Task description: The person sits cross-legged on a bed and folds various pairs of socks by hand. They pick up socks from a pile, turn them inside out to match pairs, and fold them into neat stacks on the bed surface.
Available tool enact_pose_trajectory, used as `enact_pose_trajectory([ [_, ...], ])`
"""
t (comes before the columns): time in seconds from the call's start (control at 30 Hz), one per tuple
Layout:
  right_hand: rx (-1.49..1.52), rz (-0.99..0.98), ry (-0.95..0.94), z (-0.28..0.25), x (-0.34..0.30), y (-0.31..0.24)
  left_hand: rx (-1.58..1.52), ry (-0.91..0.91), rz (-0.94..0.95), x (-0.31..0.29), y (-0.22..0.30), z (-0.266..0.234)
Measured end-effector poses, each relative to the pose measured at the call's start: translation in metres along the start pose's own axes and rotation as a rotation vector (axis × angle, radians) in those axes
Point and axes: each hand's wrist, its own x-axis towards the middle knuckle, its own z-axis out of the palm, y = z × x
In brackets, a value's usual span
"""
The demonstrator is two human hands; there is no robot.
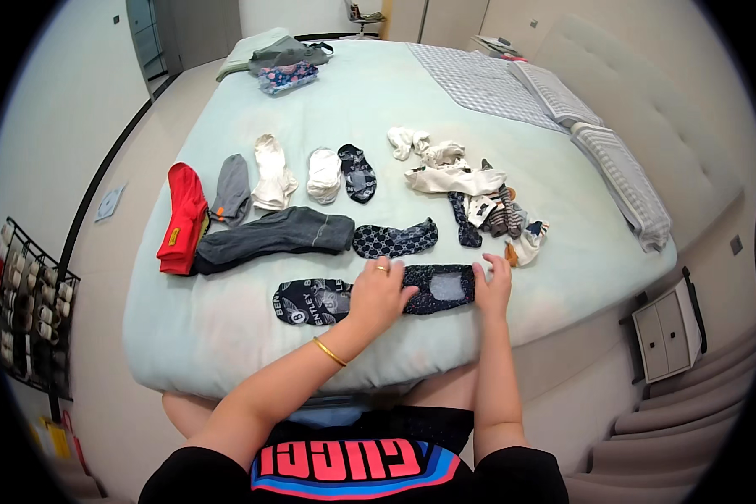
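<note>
Left hand (pixel 379 293) lies loosely open against a speckled sock (pixel 439 288), half-open right hand (pixel 493 286) touching its end

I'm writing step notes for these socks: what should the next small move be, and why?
Perhaps smooth the black speckled sock outward with the right hand, which is at its right end, while the left hand is at its other end.

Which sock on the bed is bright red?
The tall red sock, leftmost of them all, just left of the short grey sock. Its bright colour and little yellow patch set it apart; no other sock looks red all over.
</note>
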Motion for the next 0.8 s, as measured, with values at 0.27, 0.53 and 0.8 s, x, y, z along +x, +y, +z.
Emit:
enact_pose_trajectory([
  [0.27, -0.509, -0.373, -0.492, 0.03, -0.026, -0.003, 0.223, -0.072, 0.305, -0.007, -0.013, 0.067],
  [0.53, -0.52, -0.337, -0.514, 0.042, -0.028, 0.007, 0.215, -0.101, 0.271, -0.012, -0.014, 0.07],
  [0.8, -0.188, -0.236, -0.289, 0.037, -0.008, 0.012, -0.052, 0.07, 0.28, -0.014, -0.014, 0.048],
])
